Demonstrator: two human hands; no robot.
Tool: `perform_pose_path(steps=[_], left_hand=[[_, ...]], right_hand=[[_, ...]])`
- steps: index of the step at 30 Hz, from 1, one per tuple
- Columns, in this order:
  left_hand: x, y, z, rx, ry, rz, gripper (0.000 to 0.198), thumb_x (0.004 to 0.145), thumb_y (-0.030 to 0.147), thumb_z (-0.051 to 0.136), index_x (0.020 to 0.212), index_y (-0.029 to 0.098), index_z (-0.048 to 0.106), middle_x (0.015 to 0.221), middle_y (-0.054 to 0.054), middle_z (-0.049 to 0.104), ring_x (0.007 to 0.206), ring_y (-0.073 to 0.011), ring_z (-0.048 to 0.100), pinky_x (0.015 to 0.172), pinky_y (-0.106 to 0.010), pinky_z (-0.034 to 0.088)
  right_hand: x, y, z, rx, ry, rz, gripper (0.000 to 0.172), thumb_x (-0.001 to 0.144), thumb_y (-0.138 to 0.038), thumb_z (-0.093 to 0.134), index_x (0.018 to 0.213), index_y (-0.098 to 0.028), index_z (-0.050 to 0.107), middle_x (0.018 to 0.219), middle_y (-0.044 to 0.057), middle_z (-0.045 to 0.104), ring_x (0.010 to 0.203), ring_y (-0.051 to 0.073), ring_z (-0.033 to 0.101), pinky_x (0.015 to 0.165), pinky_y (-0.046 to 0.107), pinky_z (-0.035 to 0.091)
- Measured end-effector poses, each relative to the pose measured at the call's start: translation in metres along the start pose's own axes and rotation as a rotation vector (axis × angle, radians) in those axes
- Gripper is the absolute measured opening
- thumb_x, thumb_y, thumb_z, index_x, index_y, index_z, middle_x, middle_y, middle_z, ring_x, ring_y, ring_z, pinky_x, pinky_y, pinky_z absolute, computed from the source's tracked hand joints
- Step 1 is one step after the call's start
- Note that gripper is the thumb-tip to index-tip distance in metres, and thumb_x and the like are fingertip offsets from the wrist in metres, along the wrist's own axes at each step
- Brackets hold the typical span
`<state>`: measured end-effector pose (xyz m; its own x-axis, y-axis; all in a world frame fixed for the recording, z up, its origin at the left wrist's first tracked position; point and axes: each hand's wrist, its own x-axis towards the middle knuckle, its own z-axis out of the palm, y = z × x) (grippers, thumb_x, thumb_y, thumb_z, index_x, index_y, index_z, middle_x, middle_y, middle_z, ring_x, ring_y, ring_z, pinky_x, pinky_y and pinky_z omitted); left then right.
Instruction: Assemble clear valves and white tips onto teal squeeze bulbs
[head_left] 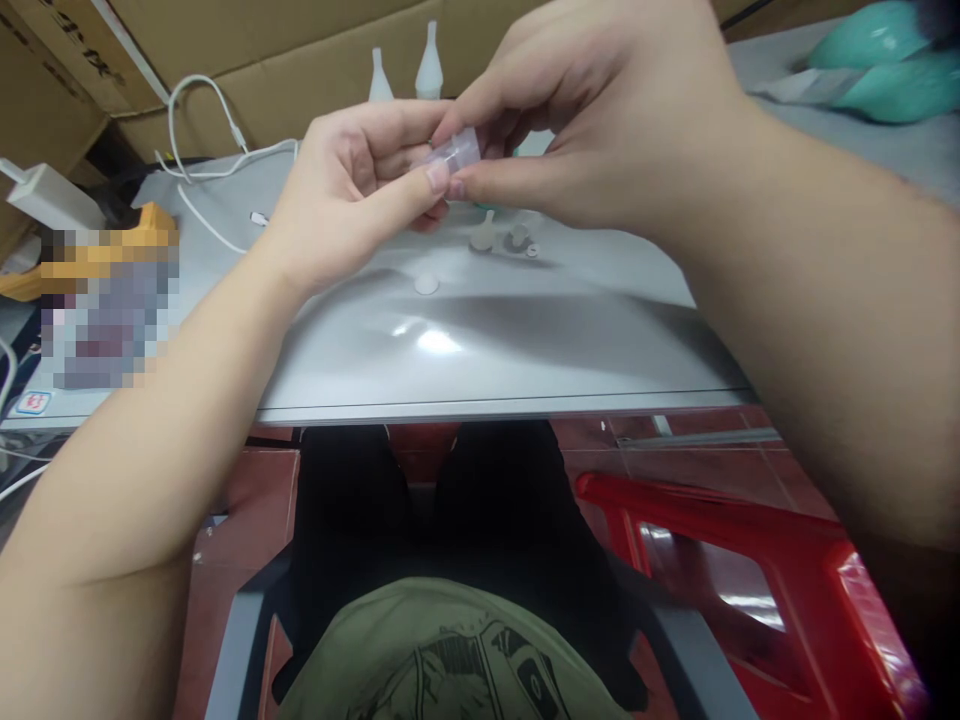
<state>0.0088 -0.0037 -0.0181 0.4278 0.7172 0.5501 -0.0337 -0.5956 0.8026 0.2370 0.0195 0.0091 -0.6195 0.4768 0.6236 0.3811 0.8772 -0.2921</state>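
Clear tube (459, 150) is sitting between both hands, lifted over the far part of the table (480, 340), just above the small grey parts (510, 238). I am watching the left hand (352, 190) pinching the near end, thumb under and fingers curled over. The right hand (600, 120) is pinching the other end between thumb and forefinger, and the fingertips of the two hands are almost meeting.

My judgement: the piece is looking small and slick, so the grips should be light and square, with any turning coming from the right fingertips while the left is only bracing.

Both wrists are hanging free of the table. The left forearm is coming in from low left and the right is crossing in from the right edge, palm down. A disc (427, 285) is lying nearer me, and two white nozzles (430, 62) are standing behind.
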Motion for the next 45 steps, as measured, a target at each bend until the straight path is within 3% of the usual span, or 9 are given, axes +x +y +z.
perform_pose_path(steps=[3,8,14,20,31,38,42,45], left_hand=[[-0.001,0.002,0.001,-0.035,0.036,-0.034,0.022,0.096,0.02,0.079,0.116,0.015,0.086,0.098,-0.006,0.08,0.079,-0.0152,0.071,0.074,-0.028,0.06],[0.0,0.0,-0.001,-0.136,-0.004,-0.051,0.021,0.096,0.017,0.08,0.116,0.014,0.086,0.095,-0.005,0.081,0.078,-0.013,0.073,0.075,-0.024,0.063],[0.001,0.005,0.003,-0.128,0.015,-0.054,0.026,0.089,0.003,0.071,0.107,0.014,0.088,0.089,-0.002,0.081,0.071,-0.0103,0.069,0.069,-0.022,0.058],[0.001,0.009,0.003,-0.073,-0.001,-0.033,0.021,0.085,0.008,0.076,0.097,0.018,0.089,0.086,-0.002,0.081,0.07,-0.0123,0.069,0.066,-0.021,0.057],[0.002,0.005,-0.001,-0.025,0.011,-0.091,0.015,0.086,0.023,0.082,0.1,0.021,0.087,0.09,-0.003,0.079,0.072,-0.016,0.069,0.072,-0.03,0.062],[0.0,0.007,0.002,0.037,0.04,0.02,0.024,0.086,0.01,0.075,0.104,0.021,0.089,0.086,-0.001,0.078,0.069,-0.0148,0.066,0.068,-0.028,0.057],[-0.002,0.009,0.001,0.134,0.027,0.059,0.023,0.091,0.016,0.078,0.11,0.022,0.088,0.086,0.001,0.076,0.072,-0.014,0.068,0.072,-0.029,0.057],[0.002,0.007,-0.01,0.179,0.042,0.114,0.021,0.096,0.027,0.084,0.117,0.024,0.086,0.091,0.002,0.082,0.071,-0.0123,0.073,0.067,-0.026,0.06]], right_hand=[[-0.001,-0.001,0.0,-0.009,0.006,-0.007,0.029,0.095,-0.033,0.074,0.114,-0.014,0.083,0.095,-0.003,0.065,0.087,0.003,0.059,0.078,0.017,0.041],[-0.001,0.0,0.0,-0.01,-0.002,-0.035,0.032,0.095,-0.037,0.074,0.116,-0.015,0.084,0.095,-0.002,0.066,0.086,0.004,0.059,0.078,0.017,0.041],[0.0,0.005,0.001,-0.03,-0.006,-0.096,0.031,0.098,-0.041,0.073,0.114,-0.016,0.085,0.094,-0.002,0.068,0.088,0.005,0.06,0.079,0.017,0.042],[-0.002,0.002,0.001,-0.057,0.011,-0.132,0.021,0.098,-0.041,0.074,0.108,-0.026,0.085,0.09,-0.006,0.067,0.088,0.005,0.06,0.084,0.014,0.045],[0.0,0.007,0.002,0.015,0.012,-0.117,0.017,0.095,-0.033,0.077,0.108,-0.024,0.085,0.09,-0.004,0.066,0.084,0.007,0.062,0.079,0.019,0.046],[0.0,0.003,-0.001,0.007,0.012,-0.145,0.016,0.097,-0.038,0.077,0.106,-0.028,0.086,0.088,-0.007,0.065,0.086,0.002,0.059,0.079,0.013,0.041],[0.0,0.001,-0.001,-0.014,0.027,-0.154,0.019,0.097,-0.044,0.076,0.105,-0.031,0.087,0.088,-0.006,0.065,0.086,0.005,0.059,0.083,0.016,0.045],[0.0,0.004,-0.002,-0.01,0.044,-0.119,0.021,0.098,-0.04,0.074,0.108,-0.026,0.086,0.089,-0.005,0.066,0.085,0.005,0.061,0.082,0.015,0.045]])
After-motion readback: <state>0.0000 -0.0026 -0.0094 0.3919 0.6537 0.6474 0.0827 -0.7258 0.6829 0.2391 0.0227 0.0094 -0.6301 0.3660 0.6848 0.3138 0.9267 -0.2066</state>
